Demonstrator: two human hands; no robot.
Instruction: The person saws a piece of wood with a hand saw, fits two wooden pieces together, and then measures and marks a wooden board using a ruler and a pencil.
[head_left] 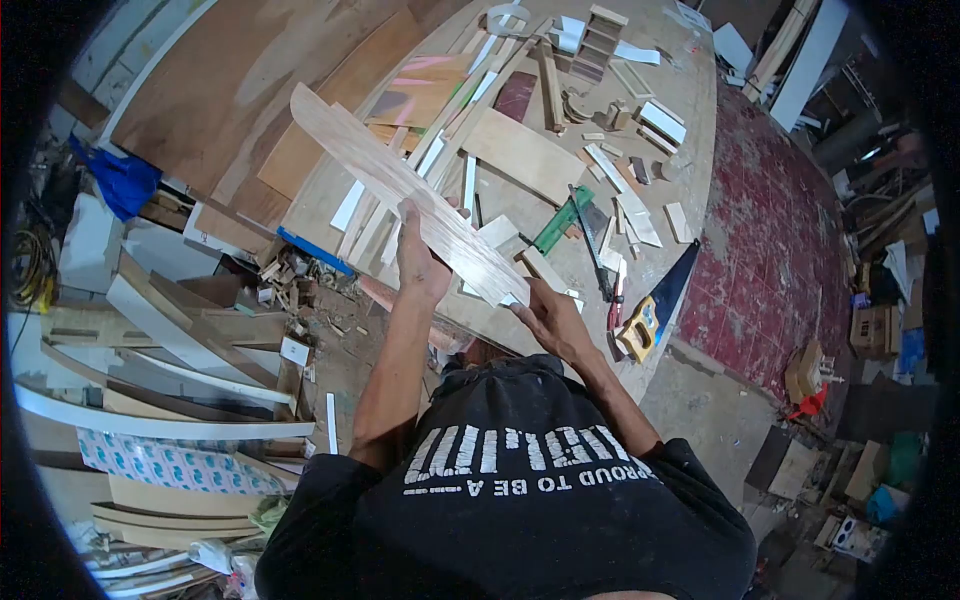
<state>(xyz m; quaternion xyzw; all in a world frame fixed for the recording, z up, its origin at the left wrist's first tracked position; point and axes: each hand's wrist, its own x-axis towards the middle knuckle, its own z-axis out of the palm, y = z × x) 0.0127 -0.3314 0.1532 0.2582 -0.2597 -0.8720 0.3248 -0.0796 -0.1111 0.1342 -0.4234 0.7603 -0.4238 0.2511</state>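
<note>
A long, thin wooden board (400,190) with pale streaked grain is held up at a slant over the near edge of the workbench (540,90). My left hand (424,255) grips it around its middle, thumb on the upper face. Around the lower right end of the board closes my right hand (553,315). Just beyond that hand lie a green tool (563,220), a red-handled tool (617,290) and a handsaw (655,310) with a yellow handle. A flat plywood piece (525,155) rests behind the board.
Wood strips and offcuts (620,195) are scattered over the bench, with a roll of tape (507,18) at the back. A large plywood sheet (240,90) stands at the left. Curved wooden pieces (180,330) are stacked at the lower left. Red tiled floor (765,240) lies to the right.
</note>
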